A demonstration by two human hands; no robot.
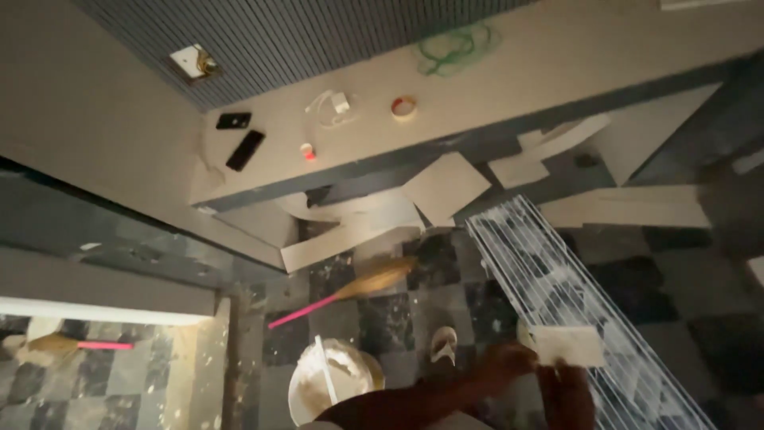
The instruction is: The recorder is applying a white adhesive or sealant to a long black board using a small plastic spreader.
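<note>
Over a checkered floor (382, 318) with scraps, our hands (509, 362) (561, 374) both grip a pale block (567, 345) against a wire grille (557, 295).

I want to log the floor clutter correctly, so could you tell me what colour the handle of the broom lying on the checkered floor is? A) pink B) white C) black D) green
A: the broom lies on the checkered floor, its straw-coloured head on a bright pink handle.
</note>
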